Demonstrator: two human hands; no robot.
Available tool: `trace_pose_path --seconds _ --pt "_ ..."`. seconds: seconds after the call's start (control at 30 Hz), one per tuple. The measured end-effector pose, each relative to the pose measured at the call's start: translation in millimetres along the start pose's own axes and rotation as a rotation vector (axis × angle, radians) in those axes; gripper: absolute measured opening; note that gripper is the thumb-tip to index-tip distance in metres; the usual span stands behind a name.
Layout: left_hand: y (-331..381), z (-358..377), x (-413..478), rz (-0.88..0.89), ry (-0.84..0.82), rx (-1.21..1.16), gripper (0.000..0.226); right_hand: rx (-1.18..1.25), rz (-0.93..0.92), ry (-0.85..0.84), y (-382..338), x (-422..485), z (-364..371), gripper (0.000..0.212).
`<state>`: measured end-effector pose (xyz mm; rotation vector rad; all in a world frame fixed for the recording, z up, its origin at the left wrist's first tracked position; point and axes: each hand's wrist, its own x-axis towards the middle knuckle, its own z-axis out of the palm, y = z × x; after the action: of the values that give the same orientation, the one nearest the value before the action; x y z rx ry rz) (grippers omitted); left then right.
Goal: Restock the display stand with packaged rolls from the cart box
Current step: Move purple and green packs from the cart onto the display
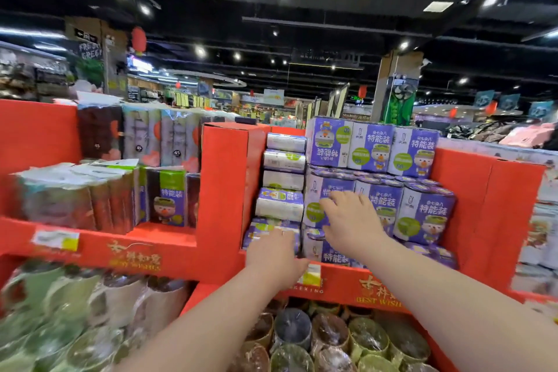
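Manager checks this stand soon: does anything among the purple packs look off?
Yes. The top row's left pack is upside down: its print is inverted, while the two packs beside it read upright.

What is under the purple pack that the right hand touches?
Another purple pack of the same print lies under it, in the red stand. The right hand and its forearm cover part of it, and the stand's front edge hides its base.

Two forearms, bare all the way to frame edge; left hand and right hand bare as well.
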<state>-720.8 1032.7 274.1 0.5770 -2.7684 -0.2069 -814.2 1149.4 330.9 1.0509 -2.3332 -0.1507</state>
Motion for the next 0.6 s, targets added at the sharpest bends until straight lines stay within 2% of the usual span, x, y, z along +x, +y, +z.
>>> trace_pose_path --seconds 0.1,0.23,0.47,0.6 --pt "-7 -2 -44 -0.049 -0.012 0.051 0.045 0.021 -0.041 -0.124 -11 -41 5 0.035" --pt "-5 4 -116 -0.122 -0.006 0.123 0.043 0.081 -0.147 -0.244 -27 -105 6 0.033" --pt "-4 14 -256 -0.277 -0.079 0.273 0.045 0.215 -0.367 -0.242 -80 -198 -6 0.034" --pt "-27 23 -345 -0.44 -0.179 0.304 0.046 0.307 -0.51 -0.28 -131 -242 -4 0.035"
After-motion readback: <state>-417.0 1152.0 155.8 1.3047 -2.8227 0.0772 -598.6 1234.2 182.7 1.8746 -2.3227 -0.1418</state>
